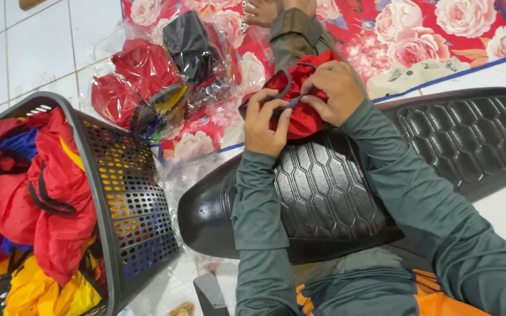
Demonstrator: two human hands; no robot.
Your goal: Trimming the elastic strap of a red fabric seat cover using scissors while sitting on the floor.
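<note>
Home floor workspace: white tiled floor (36, 52), floral mat (428, 35) (roses), basket (130, 199) of coloured fabric.

A crumpled red fabric piece (300, 108) with a dark grey strap sits bunched on the front of a black, hexagon-patterned motorcycle seat (335, 193). The left hand (266, 126) and right hand (335, 90) pinch it from both sides.

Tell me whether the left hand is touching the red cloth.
Touching. The head view shows the left hand with fingers pressed into the red cloth.
</note>
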